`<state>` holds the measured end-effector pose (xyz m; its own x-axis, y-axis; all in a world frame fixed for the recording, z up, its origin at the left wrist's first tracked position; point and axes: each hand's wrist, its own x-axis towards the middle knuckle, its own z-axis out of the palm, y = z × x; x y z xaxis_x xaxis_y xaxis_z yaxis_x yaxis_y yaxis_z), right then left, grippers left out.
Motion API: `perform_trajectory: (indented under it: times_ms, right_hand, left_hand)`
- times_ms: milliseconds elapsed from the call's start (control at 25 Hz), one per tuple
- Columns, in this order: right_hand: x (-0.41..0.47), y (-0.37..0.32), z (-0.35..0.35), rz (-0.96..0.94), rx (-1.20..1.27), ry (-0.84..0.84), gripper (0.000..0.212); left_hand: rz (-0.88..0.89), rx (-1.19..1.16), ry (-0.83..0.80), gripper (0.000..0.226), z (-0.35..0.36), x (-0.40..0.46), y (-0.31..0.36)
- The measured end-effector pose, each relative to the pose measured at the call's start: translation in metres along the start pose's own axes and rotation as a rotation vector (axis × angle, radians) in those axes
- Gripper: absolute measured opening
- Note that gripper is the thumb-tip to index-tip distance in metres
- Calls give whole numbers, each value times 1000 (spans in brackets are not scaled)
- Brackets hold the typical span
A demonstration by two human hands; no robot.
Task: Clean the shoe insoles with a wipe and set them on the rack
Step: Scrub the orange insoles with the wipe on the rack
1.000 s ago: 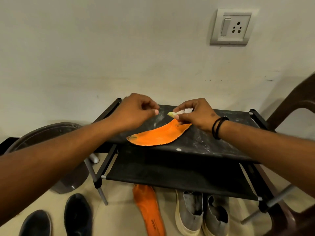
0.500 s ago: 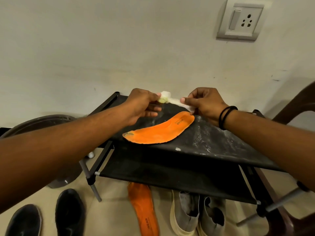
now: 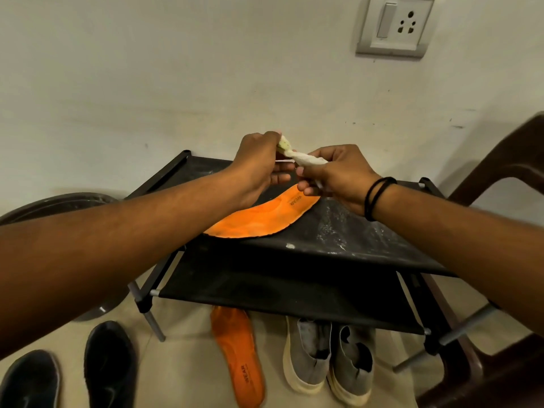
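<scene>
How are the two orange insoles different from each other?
The insole on the rack lies on the black top shelf, under both hands; the insole on the floor lies beside the grey shoes. The rack one lies sideways, the floor one points toward the camera. Both are orange with printed lettering.

You're working in dim, warm indoor light, soft and even, no glare. Your forearms are casting faint shadows on the wall. Wide-angle lens is bending the edges; the socket plate is leaning. Your near forearms are looking soft, centre staying sharp.
</scene>
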<state>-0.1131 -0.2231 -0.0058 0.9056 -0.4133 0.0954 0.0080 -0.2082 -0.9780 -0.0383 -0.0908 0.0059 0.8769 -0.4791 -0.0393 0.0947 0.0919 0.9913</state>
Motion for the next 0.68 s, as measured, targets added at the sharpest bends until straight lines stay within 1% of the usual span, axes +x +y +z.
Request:
perform_trajectory:
  times_ms: [80,120,200,240,280,360,440,560,680]
  right_hand:
    - [-5,3,-4,90,31,-50,25]
    - [-7,3,-6,115,27,-99,28]
    - [-10,0,-3,126,8,-193,32]
    - [-10,-1,1,107,-2,-206,33]
    - [-9,-1,6,75,-8,-188,33]
    - [-6,0,13,20,-29,-84,27]
    - [-2,1,12,32,-52,-4,19]
    - [-1,4,4,98,25,-8,12]
    - [-4,5,3,153,84,-72,8]
  left_hand:
    - [-70,-131,32,21,-6,2,2]
    - [-86,-143,49,19,-9,3,1]
    - [-92,-99,81,14,-13,3,-4]
    - [-91,-72,87,17,-13,3,-7]
    - [-92,-49,81,22,-13,3,-10]
    - [-113,-40,45,32,-12,2,-12]
    - [-144,-91,-11,36,-15,0,-12]
    - [-135,-147,-66,32,-20,-2,-14]
    - [-110,-138,-1,29,-19,-1,-16]
